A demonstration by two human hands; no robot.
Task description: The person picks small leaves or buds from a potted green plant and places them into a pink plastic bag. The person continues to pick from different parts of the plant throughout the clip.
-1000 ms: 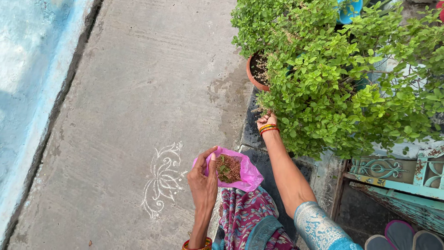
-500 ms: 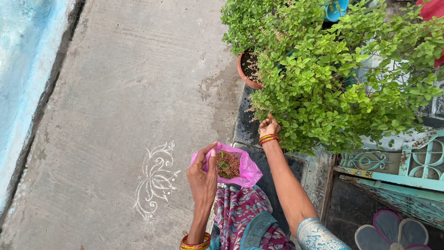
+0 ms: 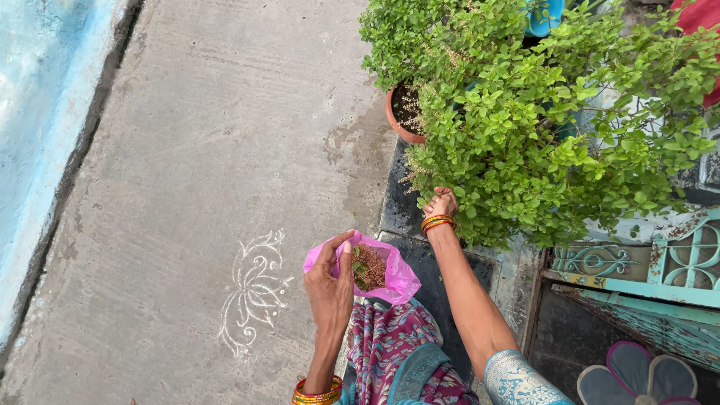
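The right hand (image 3: 441, 202) has pushed a little deeper into the bush (image 3: 540, 127), fingers pinched together among the leaves; what they grip is hidden. The left hand (image 3: 330, 281) still pinches the pink bag (image 3: 394, 277) open at waist height, brown clippings inside.

- Grey concrete floor (image 3: 210, 135) in soft daylight, with a white chalk flower drawing (image 3: 251, 292).
- Blue painted wall (image 3: 37, 112) along the left (paint patchy).
- Turquoise ornamental railing (image 3: 660, 262) at right.
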